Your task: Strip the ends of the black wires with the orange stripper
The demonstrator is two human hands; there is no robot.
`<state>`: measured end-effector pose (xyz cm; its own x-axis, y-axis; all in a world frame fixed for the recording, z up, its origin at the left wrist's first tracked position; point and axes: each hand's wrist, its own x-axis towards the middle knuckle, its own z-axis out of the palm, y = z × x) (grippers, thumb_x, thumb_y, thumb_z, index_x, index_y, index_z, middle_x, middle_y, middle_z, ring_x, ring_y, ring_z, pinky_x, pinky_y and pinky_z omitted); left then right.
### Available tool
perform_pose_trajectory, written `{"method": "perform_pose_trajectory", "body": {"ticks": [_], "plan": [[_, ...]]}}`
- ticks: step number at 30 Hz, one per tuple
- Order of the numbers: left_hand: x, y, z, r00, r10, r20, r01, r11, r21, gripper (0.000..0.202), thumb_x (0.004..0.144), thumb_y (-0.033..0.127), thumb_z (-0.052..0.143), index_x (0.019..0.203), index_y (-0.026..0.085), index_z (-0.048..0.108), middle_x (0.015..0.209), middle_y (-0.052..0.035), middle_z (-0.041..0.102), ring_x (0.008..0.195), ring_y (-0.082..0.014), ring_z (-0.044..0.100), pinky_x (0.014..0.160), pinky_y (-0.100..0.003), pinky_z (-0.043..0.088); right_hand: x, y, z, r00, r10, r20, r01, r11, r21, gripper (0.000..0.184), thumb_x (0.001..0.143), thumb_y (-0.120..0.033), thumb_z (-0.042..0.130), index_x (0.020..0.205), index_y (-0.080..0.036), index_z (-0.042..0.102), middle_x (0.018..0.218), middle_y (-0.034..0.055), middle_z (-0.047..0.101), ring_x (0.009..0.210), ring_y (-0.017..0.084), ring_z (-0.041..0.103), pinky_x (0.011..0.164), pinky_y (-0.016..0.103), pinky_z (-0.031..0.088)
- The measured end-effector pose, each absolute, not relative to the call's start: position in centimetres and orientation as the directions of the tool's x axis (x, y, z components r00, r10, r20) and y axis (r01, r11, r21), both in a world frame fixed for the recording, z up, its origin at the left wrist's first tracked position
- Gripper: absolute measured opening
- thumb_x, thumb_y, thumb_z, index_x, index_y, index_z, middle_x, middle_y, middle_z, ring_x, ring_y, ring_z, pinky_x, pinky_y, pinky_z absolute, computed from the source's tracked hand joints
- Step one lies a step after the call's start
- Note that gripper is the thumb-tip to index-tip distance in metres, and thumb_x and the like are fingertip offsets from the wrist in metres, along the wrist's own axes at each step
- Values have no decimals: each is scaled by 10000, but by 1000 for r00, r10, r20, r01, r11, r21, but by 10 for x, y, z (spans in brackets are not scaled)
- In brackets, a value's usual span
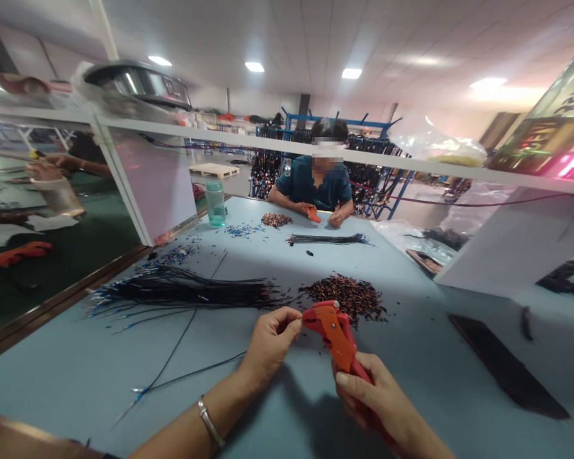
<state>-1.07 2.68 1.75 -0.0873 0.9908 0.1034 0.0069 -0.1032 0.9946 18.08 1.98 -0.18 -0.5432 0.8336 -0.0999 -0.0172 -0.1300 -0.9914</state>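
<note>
My right hand [370,395] is wrapped round the handles of a red and orange wire stripper [332,328], its head tilted up and to the left. In a pinch at the stripper's jaws, my left hand [272,338] holds a thin black wire [198,368]. The wire trails left across the table to a blue-and-metal terminal end; its tip at the jaws is hidden by my fingers. Behind my left hand lies a bundle of black wires [186,288] with terminals at its left end. A heap of small dark and copper-coloured pieces [347,296] lies just beyond the stripper.
Opposite sits a person [310,182] holding an orange tool [312,213]. Between us lies a smaller wire bundle [330,239]. Small blue pieces [243,231] are scattered near a green bottle [215,203]. A dark flat object [507,366] rests at right. A shelf rail [268,145] crosses above the table.
</note>
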Motion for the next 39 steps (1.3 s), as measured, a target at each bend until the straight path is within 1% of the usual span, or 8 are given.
{"method": "perform_pose_trajectory", "body": {"ticks": [14,18,21,25,28,32,35,39], "plan": [[-12,31,11,-164,985,62,69,-51,996,209,721,360,597,691,153,602,579,48,453,579,-120,403,575,-233,323,188,23,7,-493,846,-200,-213,-340,-916,339,664,-427,754,760,-147,588,530,-34,539,377,85,466,376,193,374],[-12,33,11,-169,985,37,61,-27,998,201,711,354,601,690,154,606,568,50,461,574,-121,414,577,-233,325,194,30,10,-427,881,-204,-266,-338,-903,339,697,-386,743,904,-147,622,697,16,618,577,147,584,556,261,480],[-12,32,12,-156,988,23,52,-15,999,198,706,349,603,684,152,610,566,50,467,576,-120,418,581,-233,325,195,33,10,-397,908,-131,-194,-223,-955,337,747,-396,696,967,-156,610,797,36,635,705,183,594,646,291,479],[-11,31,14,-134,991,-6,-4,5,1000,192,693,339,619,681,148,622,560,52,471,568,-114,404,578,-229,317,193,32,11,-426,902,63,115,123,-986,237,821,-395,585,875,-164,593,738,17,589,677,181,540,626,288,447],[-9,29,13,-109,994,-29,-54,23,998,192,687,333,633,668,142,631,546,53,469,561,-110,392,568,-225,309,190,28,11,-464,853,238,352,424,-835,183,833,-310,548,952,-174,575,786,26,609,669,186,556,624,290,448],[-4,25,11,-14,998,-68,-174,64,983,171,669,309,651,650,144,610,587,38,523,562,-104,407,574,-221,338,185,25,2,-537,707,461,496,706,-506,326,814,-237,558,1133,-185,519,966,96,652,816,250,615,709,351,481],[0,22,11,57,990,-132,-269,142,952,174,636,294,683,638,146,592,582,36,541,547,-101,423,580,-224,367,183,27,-5,-570,647,507,546,759,-354,325,819,-235,564,1136,-187,512,969,117,655,828,270,614,710,383,486],[1,20,14,109,987,-116,-286,143,947,195,644,293,724,631,137,609,591,30,574,551,-94,441,592,-212,381,183,29,-7,-557,644,525,569,756,-324,338,831,-244,561,1156,-186,488,995,131,652,847,274,618,720,395,495]]}}
